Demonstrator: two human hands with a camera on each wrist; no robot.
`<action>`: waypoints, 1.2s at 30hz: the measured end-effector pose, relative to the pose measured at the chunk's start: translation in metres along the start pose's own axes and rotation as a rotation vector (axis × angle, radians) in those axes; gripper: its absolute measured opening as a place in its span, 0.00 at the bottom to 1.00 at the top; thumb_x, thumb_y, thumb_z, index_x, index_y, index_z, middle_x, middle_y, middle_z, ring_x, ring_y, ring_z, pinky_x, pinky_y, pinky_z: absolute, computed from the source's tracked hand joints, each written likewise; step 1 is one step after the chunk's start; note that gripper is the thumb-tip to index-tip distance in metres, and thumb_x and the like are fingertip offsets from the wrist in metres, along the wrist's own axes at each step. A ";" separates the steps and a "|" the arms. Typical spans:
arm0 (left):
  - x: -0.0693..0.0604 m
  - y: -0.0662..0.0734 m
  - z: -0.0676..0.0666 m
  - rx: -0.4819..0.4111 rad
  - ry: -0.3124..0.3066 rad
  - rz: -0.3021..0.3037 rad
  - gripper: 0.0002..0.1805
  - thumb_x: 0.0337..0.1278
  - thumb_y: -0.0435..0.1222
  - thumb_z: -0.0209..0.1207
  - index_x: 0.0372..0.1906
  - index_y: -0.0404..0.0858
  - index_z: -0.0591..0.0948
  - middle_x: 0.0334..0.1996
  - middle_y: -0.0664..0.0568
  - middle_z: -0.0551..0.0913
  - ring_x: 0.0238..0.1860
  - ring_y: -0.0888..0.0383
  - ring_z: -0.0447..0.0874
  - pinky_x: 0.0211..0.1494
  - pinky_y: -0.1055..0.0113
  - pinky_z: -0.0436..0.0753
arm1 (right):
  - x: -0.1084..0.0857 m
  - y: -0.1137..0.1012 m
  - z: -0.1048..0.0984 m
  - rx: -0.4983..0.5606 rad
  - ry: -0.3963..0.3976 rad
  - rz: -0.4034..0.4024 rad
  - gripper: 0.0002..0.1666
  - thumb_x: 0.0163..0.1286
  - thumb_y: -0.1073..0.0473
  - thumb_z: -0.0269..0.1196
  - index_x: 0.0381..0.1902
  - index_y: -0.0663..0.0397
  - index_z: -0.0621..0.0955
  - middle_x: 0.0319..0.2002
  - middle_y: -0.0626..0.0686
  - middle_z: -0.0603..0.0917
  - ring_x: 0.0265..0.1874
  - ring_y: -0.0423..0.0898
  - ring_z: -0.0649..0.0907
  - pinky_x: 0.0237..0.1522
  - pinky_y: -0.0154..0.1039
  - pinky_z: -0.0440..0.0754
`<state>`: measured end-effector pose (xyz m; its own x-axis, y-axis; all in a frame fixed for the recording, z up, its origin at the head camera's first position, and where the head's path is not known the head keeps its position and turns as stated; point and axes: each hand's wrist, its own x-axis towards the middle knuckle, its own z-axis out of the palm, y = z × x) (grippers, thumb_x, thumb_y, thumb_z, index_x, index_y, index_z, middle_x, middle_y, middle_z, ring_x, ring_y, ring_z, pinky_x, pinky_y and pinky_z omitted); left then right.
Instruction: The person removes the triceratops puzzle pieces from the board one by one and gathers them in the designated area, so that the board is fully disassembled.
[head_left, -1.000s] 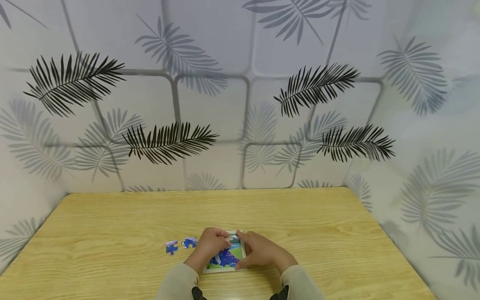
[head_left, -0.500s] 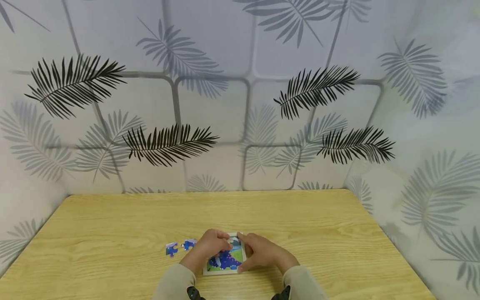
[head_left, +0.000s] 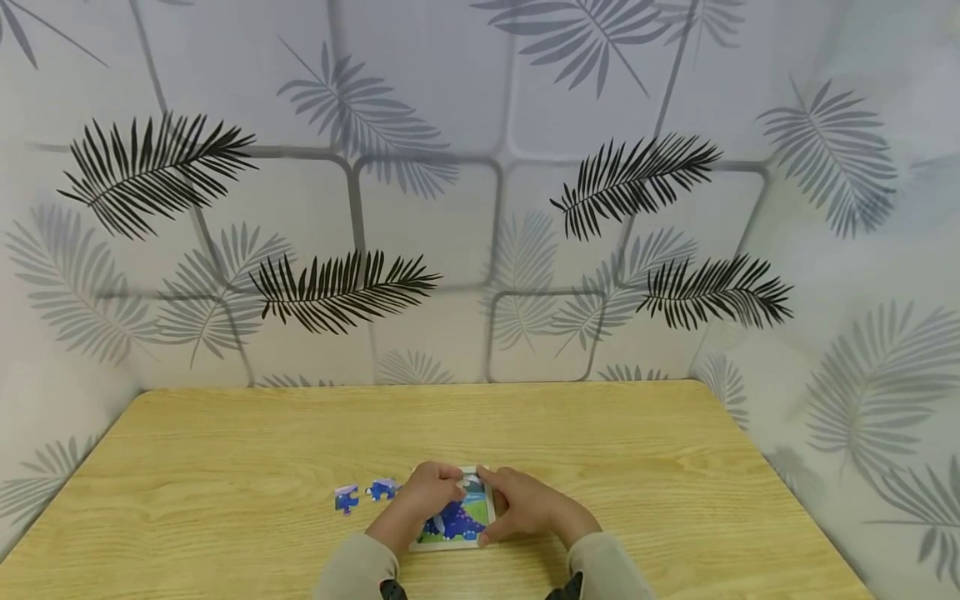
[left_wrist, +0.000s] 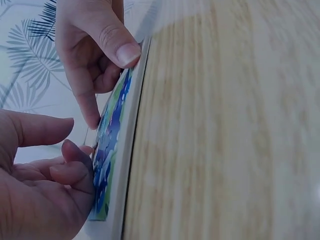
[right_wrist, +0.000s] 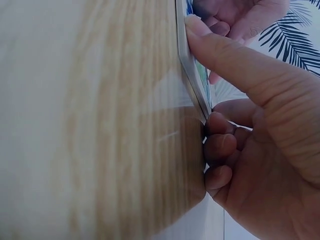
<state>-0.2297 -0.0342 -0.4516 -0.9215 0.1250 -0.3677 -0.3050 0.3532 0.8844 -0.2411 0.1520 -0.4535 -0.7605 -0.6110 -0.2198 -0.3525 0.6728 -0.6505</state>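
Note:
A framed jigsaw puzzle (head_left: pixel 461 521) with a blue dinosaur picture lies flat on the table in front of me. My left hand (head_left: pixel 426 493) reaches over its left part. In the left wrist view this hand's fingertips touch the puzzle's surface, fingers loosely bent and thumb apart; no piece shows between them. My right hand (head_left: pixel 525 502) grips the frame's right side, its thumb (right_wrist: pixel 199 29) on the near corner and a finger at the far corner. Two loose jigsaw pieces, one blue and white (head_left: pixel 347 499) and another (head_left: pixel 381 489), lie left of the frame.
The wooden table (head_left: pixel 637 450) spreads around the puzzle on all sides. A wall (head_left: pixel 450 217) with a leaf pattern stands behind its far edge and at both sides.
The whole head view has shifted slightly. Both hands keep nearly the same place on the puzzle, and the two loose pieces stay put.

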 end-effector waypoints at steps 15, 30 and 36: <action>0.001 -0.008 0.004 -0.046 0.100 0.122 0.14 0.55 0.31 0.62 0.46 0.30 0.81 0.35 0.49 0.84 0.33 0.60 0.78 0.38 0.65 0.80 | -0.001 0.001 0.002 0.015 0.013 0.032 0.56 0.50 0.49 0.74 0.71 0.58 0.60 0.31 0.48 0.70 0.29 0.41 0.68 0.31 0.34 0.64; 0.001 0.002 0.014 0.028 0.312 0.097 0.07 0.43 0.30 0.67 0.32 0.34 0.84 0.27 0.51 0.83 0.30 0.56 0.78 0.37 0.60 0.76 | -0.001 -0.001 0.001 -0.003 0.022 0.040 0.56 0.50 0.49 0.74 0.71 0.58 0.60 0.32 0.47 0.70 0.31 0.42 0.68 0.33 0.36 0.65; 0.001 0.004 0.014 0.028 0.316 0.072 0.07 0.42 0.30 0.68 0.31 0.34 0.84 0.28 0.50 0.82 0.31 0.55 0.78 0.40 0.57 0.77 | -0.001 0.001 0.001 0.004 0.024 0.034 0.57 0.50 0.48 0.74 0.72 0.60 0.59 0.36 0.46 0.71 0.35 0.42 0.69 0.38 0.37 0.66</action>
<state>-0.2283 -0.0201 -0.4520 -0.9708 -0.1423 -0.1930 -0.2336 0.3794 0.8953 -0.2398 0.1526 -0.4545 -0.7847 -0.5776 -0.2249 -0.3239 0.6915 -0.6457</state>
